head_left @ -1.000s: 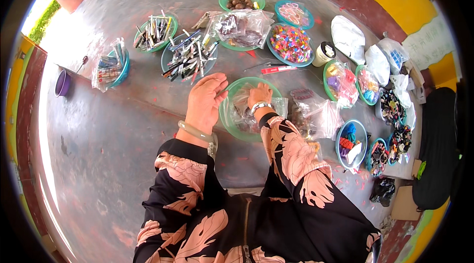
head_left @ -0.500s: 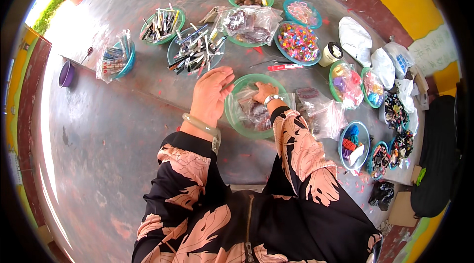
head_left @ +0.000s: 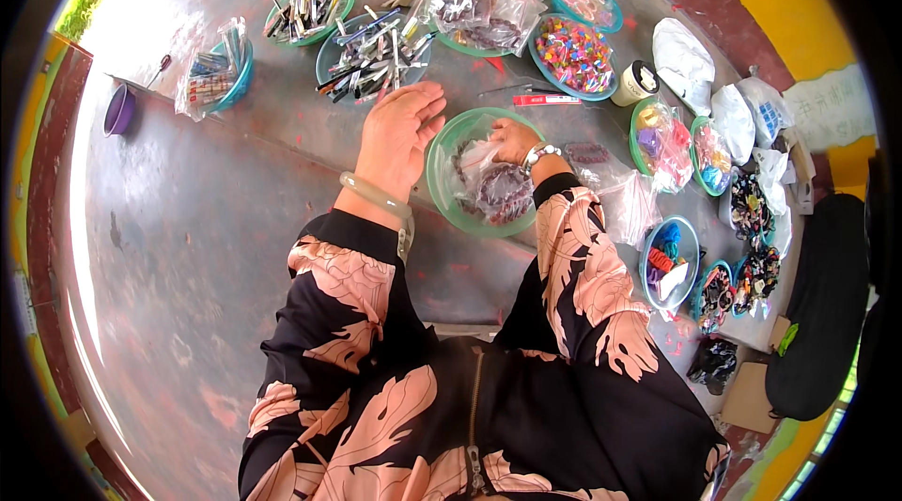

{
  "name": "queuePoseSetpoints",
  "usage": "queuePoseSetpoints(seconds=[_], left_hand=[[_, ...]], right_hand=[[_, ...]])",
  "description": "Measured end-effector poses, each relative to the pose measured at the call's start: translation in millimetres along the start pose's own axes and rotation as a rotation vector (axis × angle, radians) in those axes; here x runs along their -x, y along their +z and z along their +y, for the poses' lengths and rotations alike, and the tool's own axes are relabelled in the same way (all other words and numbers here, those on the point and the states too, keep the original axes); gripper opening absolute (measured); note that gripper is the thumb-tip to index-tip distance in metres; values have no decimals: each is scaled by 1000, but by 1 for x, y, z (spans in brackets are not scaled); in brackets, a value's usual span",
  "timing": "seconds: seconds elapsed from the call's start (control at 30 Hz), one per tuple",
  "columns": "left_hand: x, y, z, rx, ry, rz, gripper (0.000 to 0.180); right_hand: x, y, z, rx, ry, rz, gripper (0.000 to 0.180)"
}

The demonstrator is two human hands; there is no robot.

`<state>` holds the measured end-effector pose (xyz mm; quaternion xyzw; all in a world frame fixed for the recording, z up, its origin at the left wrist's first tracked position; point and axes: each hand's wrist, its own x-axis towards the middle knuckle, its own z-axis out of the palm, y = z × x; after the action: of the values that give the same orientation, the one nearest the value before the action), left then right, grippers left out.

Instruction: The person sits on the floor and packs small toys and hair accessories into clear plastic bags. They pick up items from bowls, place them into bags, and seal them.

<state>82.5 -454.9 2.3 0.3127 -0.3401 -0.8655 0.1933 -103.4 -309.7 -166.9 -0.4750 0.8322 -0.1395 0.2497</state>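
Observation:
A green plastic bowl [head_left: 449, 210] stands in front of me. Dark purple beaded bracelets [head_left: 503, 191] lie in it, partly covered by a clear plastic bag [head_left: 477, 160]. My right hand [head_left: 516, 140] reaches over the bowl's right side, its fingers closed on the bunched bag. My left hand [head_left: 402, 134] hovers by the bowl's left rim, fingers stretched out, holding nothing. Right of the bowl lie more clear bags [head_left: 628, 205], with a dark beaded bracelet [head_left: 587, 153] among them.
Beyond the bowl are bowls of pens [head_left: 374, 59], bagged dark beads [head_left: 481, 17] and colourful small pieces [head_left: 573, 54]. A red-and-white strip [head_left: 547, 100] lies nearer. White bags [head_left: 682, 64] and a blue basin [head_left: 671, 261] stand to the right. A purple bowl [head_left: 119, 111] sits far left.
My right hand has gathered the clear bag up toward it, and the bracelets in the bowl show more plainly. My left hand stays beside the bowl. The whole view has shifted slightly.

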Motion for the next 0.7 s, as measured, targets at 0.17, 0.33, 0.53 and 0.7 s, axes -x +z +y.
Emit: queuePoseSetpoints(seconds=[0.17,0.33,0.53,0.7], left_hand=[[2,6,-2,-21,-4,-20,18],[3,1,-3,-53,-13,17,18],[1,-3,-2,-47,-8,0,18],[2,-4,-2,-62,-4,22,18]], right_hand=[[-8,6,-5,61,304,73,45],[-14,27,-18,-8,458,165,59],[-25,32,-9,-12,397,-65,46],[-19,26,-22,-103,355,-110,30]])
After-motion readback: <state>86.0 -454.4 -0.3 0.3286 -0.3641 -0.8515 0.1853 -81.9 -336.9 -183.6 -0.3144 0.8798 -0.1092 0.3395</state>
